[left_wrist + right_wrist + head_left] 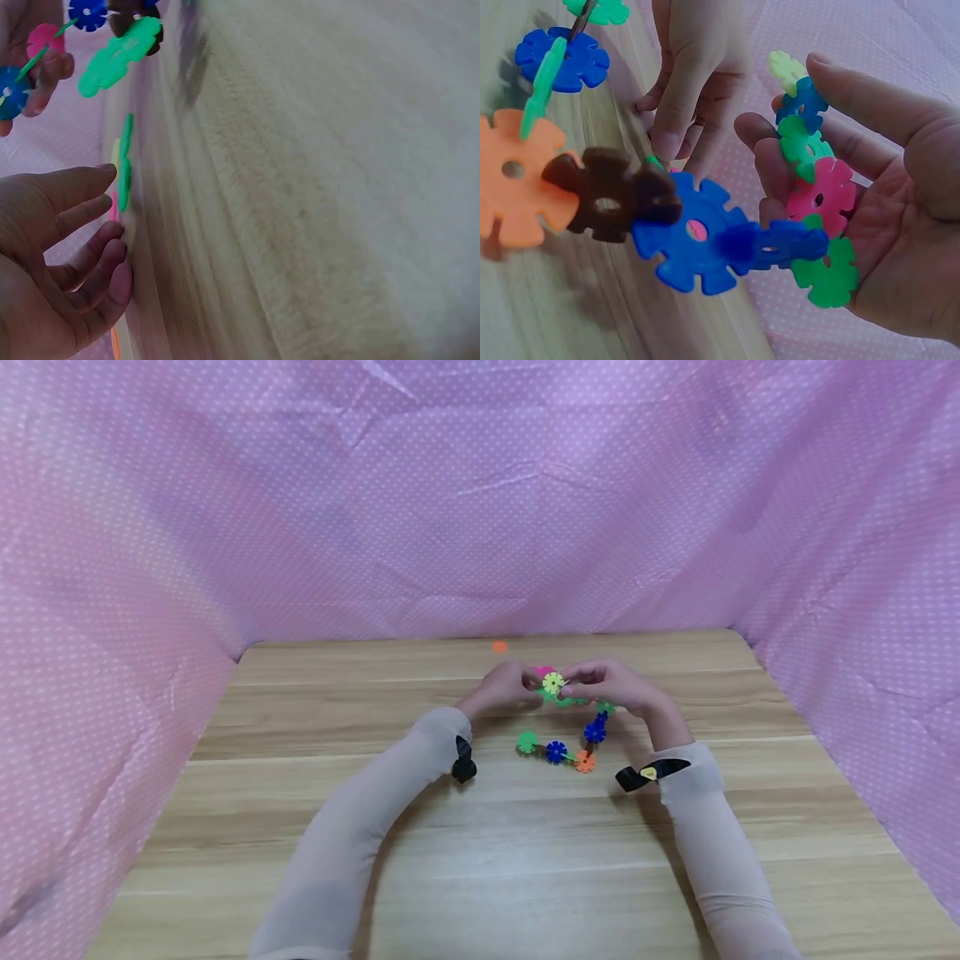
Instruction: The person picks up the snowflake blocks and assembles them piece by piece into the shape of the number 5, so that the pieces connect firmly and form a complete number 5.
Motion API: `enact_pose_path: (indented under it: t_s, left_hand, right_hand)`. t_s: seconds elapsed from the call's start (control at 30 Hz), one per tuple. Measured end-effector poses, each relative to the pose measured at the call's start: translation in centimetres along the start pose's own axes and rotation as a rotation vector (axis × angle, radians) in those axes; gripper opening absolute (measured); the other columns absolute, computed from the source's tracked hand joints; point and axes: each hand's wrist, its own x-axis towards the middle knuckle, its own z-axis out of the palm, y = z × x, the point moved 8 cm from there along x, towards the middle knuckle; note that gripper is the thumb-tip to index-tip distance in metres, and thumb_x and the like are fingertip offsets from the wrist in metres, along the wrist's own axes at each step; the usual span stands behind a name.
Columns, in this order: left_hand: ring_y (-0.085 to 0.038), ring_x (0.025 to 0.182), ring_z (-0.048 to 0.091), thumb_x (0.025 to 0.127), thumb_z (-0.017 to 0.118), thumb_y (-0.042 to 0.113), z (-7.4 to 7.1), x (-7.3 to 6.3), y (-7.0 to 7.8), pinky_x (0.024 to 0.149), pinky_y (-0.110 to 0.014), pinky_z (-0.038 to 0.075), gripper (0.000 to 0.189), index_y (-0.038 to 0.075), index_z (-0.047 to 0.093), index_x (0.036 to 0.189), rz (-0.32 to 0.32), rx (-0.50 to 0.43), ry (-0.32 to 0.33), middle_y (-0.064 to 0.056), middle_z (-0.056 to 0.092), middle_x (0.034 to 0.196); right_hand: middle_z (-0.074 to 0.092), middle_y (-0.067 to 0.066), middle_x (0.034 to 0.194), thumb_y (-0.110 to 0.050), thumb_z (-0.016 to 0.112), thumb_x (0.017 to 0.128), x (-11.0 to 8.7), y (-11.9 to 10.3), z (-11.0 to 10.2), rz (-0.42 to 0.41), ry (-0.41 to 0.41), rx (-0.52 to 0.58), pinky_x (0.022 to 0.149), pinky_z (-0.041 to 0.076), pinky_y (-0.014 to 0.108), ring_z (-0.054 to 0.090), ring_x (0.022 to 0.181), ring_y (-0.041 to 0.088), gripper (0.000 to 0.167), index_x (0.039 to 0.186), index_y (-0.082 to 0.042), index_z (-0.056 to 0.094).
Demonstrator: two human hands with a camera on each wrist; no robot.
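A chain of flower-shaped interlocking discs runs from my right hand point(618, 687) down to the wood table. My right hand holds its upper end, with a yellow disc point(786, 73) and blue disc point(802, 105) between thumb and fingers; green and pink discs point(821, 196) lie along the palm. Lower down follow blue point(690, 234), brown point(604, 196) and orange point(514, 176) discs. My left hand point(512, 685) reaches down at the chain's far side, fingers loosely bent. Its fingertips are right by loose green discs point(125, 165) and a pink piece point(114, 206) on the table.
A lone orange disc point(499, 647) lies close to the table's far edge. Pink dotted cloth point(480, 527) hangs behind the table and along both sides. The chain's tail, ending in a green disc point(527, 742), curves toward the left between my forearms.
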Motion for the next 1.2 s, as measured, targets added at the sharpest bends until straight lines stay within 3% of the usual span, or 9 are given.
enact_pose_path:
  t_s: [0.17, 0.37, 0.5, 0.73, 0.93, 1.07, 1.2]
  left_hand:
    - [-0.018, 0.101, 0.064, 0.089, 0.08, 0.023, 0.1, 0.1, 0.3, 0.089, -0.033, 0.055, 0.037, 0.011, 0.073, 0.123, -0.019, 0.072, 0.001, -0.005, 0.072, 0.112]
    - [-0.017, 0.089, 0.061, 0.084, 0.084, 0.019, 0.0, -0.2, 0.1, 0.078, -0.029, 0.053, 0.023, 0.011, 0.074, 0.103, -0.006, 0.046, 0.003, -0.002, 0.068, 0.097]
    - [-0.016, 0.085, 0.06, 0.081, 0.084, 0.013, -0.2, -0.6, -0.7, 0.074, -0.025, 0.053, 0.023, 0.012, 0.068, 0.097, -0.023, -0.051, 0.015, -0.002, 0.066, 0.093]
    - [-0.018, 0.082, 0.066, 0.088, 0.077, 0.007, -1.4, -1.8, -1.8, 0.068, -0.026, 0.058, 0.019, 0.004, 0.071, 0.105, -0.041, -0.274, 0.087, -0.01, 0.072, 0.097]
    - [-0.02, 0.095, 0.07, 0.093, 0.075, 0.014, -3.3, -3.2, -1.1, 0.088, -0.036, 0.06, 0.025, 0.008, 0.074, 0.118, -0.023, -0.473, 0.2, -0.013, 0.076, 0.109]
    - [-0.02, 0.092, 0.073, 0.095, 0.074, 0.014, -3.9, -4.1, -0.5, 0.094, -0.048, 0.059, 0.03, 0.003, 0.071, 0.122, 0.003, -0.632, 0.211, -0.017, 0.075, 0.112]
    - [-0.014, 0.09, 0.072, 0.096, 0.071, 0.012, -4.2, -5.0, -0.4, 0.096, -0.049, 0.059, 0.027, 0.001, 0.069, 0.121, 0.026, -0.734, 0.221, -0.017, 0.074, 0.113]
  right_hand:
    - [0.074, 0.01, 0.115, -0.024, 0.071, 0.097, 0.1, -0.3, 0.3, 0.0, -0.008, -0.007, 0.095, 0.058, 0.046, 0.067, 0.111, 0.035, 0.035, 0.127, -0.006, 0.069]
    - [0.073, 0.01, 0.121, -0.025, 0.072, 0.097, 0.1, -0.5, 0.6, -0.004, -0.016, -0.027, 0.093, 0.058, 0.041, 0.067, 0.108, 0.025, 0.036, 0.127, -0.007, 0.069]
    - [0.072, 0.01, 0.121, -0.025, 0.073, 0.096, 0.1, -0.5, 0.8, -0.01, -0.015, -0.031, 0.092, 0.057, 0.033, 0.067, 0.106, 0.015, 0.036, 0.126, -0.007, 0.069]
    - [0.073, 0.013, 0.118, -0.023, 0.076, 0.094, 0.2, -0.8, 1.5, -0.01, -0.017, -0.033, 0.089, 0.059, 0.033, 0.069, 0.102, 0.015, 0.034, 0.123, -0.007, 0.071]
    - [0.074, 0.015, 0.116, -0.021, 0.076, 0.093, 0.4, -1.3, 2.1, -0.019, -0.016, -0.06, 0.09, 0.059, 0.041, 0.069, 0.1, 0.016, 0.031, 0.12, -0.005, 0.072]
    - [0.074, 0.013, 0.118, -0.021, 0.077, 0.093, 0.5, -1.8, 2.7, -0.046, -0.027, -0.078, 0.09, 0.059, 0.035, 0.069, 0.104, 0.018, 0.031, 0.12, -0.006, 0.072]
    - [0.073, 0.012, 0.12, -0.022, 0.075, 0.094, 0.6, -2.4, 3.4, -0.084, -0.044, -0.084, 0.089, 0.059, 0.03, 0.069, 0.106, 0.021, 0.03, 0.12, -0.006, 0.073]
